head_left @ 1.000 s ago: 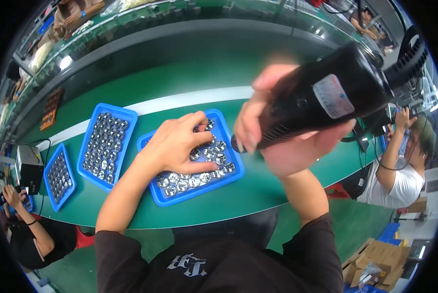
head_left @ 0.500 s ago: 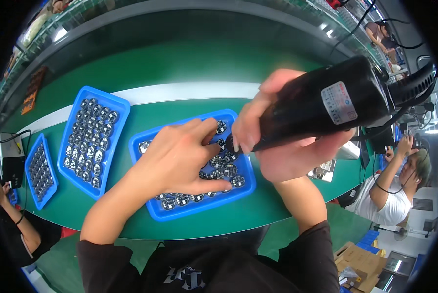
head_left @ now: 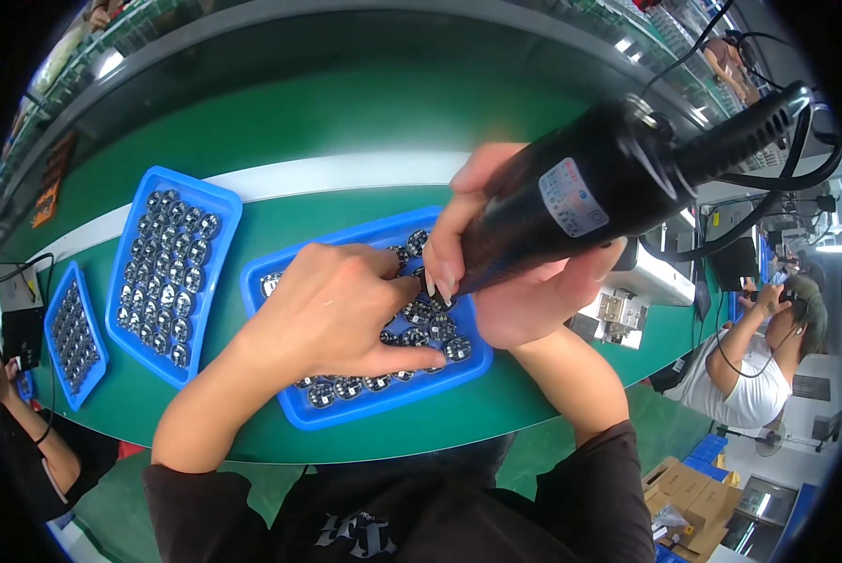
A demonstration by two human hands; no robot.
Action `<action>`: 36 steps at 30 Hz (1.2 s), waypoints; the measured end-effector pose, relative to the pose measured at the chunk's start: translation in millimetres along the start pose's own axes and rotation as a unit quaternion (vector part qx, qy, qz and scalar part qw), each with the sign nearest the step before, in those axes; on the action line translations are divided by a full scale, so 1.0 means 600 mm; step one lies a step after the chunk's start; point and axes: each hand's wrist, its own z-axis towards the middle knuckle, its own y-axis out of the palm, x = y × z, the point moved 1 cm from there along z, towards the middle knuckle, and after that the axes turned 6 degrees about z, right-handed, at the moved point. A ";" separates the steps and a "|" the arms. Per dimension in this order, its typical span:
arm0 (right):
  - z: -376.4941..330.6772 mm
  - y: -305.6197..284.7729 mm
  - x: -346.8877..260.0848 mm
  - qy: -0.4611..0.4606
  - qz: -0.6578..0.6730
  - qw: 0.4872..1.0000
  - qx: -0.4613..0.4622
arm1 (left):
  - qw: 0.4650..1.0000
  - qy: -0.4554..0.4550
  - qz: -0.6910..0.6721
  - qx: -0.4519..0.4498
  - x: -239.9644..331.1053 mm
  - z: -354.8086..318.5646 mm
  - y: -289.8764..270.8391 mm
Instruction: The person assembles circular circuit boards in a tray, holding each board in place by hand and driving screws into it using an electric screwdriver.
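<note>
My right hand (head_left: 538, 298) is wrapped around a black corded electric screwdriver (head_left: 510, 220), tilted with its cable end up to the right. Its lower end points down into a blue tray (head_left: 299, 413); the tip is hidden behind my fingers. Small round metallic parts with dark and silver faces, such as this one (head_left: 456, 349), fill much of that tray. My left hand (head_left: 336, 305) lies over the tray, thumb stretched out and apart from the fingers. Its bent fingertips touch the parts beside the screwdriver's lower end and are partly hidden.
Two more blue trays of similar parts stand to the left, a larger one (head_left: 121, 324) and a narrower one (head_left: 76, 394). A metal fixture (head_left: 618, 319) sits to the right on the green table (head_left: 205, 427). A person in white (head_left: 740, 385) works at far right; another person's arm (head_left: 55, 455) shows at left.
The screwdriver and my right hand have shifted left and slightly down, and the cable end now tilts further upward. My left hand stays nearly in place over the tray.
</note>
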 end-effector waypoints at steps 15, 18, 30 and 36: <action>-0.052 -0.009 0.043 0.000 -0.018 1.000 -0.022 | 0.989 -0.046 0.080 -0.112 0.036 0.006 -0.025; -0.048 -0.014 0.043 0.000 0.027 1.000 -0.015 | 0.986 -0.050 0.105 -0.116 0.041 0.005 -0.026; -0.142 -0.056 -0.183 -0.193 0.002 0.973 0.128 | 0.990 -0.057 0.106 -0.074 0.071 0.003 -0.031; -0.164 -0.118 -0.286 -0.231 -0.084 0.939 0.239 | 0.990 -0.067 0.102 -0.074 0.077 0.006 -0.029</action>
